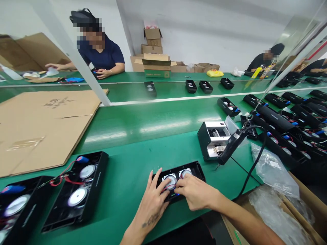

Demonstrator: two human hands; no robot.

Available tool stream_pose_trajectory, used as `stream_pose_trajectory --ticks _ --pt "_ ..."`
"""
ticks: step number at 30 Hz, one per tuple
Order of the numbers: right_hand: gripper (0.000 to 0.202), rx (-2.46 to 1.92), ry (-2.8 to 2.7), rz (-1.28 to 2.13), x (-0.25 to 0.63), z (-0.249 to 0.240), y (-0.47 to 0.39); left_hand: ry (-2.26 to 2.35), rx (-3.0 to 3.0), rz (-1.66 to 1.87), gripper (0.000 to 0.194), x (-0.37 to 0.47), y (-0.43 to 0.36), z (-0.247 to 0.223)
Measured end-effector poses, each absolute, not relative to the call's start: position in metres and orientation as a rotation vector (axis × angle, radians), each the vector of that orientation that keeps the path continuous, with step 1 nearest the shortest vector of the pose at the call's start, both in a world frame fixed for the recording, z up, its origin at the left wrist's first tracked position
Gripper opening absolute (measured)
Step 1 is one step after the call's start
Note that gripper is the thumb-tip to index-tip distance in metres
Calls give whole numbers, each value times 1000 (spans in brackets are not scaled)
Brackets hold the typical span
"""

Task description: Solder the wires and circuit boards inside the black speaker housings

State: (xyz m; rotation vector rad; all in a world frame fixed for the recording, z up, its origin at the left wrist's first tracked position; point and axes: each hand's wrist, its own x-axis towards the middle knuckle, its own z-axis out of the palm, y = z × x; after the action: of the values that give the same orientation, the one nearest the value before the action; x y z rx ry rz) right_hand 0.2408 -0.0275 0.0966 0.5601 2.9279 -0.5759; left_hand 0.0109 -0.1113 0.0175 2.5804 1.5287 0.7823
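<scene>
A black speaker housing (pixel 198 170) lies open side up on the green mat in front of me, with two round white-backed speakers and red wires inside. My left hand (pixel 154 194) rests over its left part, fingers spread, the fingertips at the left speaker (pixel 170 180). My right hand (pixel 194 192) has curled fingers pressed down inside the housing by the right speaker (pixel 185 173); whatever they pinch is hidden. Two similar housings with blue-capped parts and red wires lie at the left, the nearer-to-centre one (pixel 98 183) tilted on the mat.
A black electric screwdriver (pixel 232 146) hangs by a small screw-feeding machine (pixel 208 141). Many black housings (pixel 274 119) crowd the right. Flat cardboard (pixel 43 122) lies at left, plastic bags (pixel 277 170) at lower right. More housings sit on the conveyor (pixel 168 90); a person sits beyond it.
</scene>
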Motion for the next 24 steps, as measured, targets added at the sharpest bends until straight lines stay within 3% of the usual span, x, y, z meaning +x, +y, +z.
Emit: stream_pose_trajectory --ticks 7,14,21,24 --pt "38 524 2971 -769 240 99 -17 1488 2617 720 40 10 -101 21" --pt "32 538 2969 -650 237 84 -26 1477 2574 676 47 8 -95 23" --pt "42 734 2857 -793 217 113 12 1394 2104 247 12 -7 -36 71" --pt "49 747 2777 -813 205 125 34 1399 2007 189 29 -17 -10 81"
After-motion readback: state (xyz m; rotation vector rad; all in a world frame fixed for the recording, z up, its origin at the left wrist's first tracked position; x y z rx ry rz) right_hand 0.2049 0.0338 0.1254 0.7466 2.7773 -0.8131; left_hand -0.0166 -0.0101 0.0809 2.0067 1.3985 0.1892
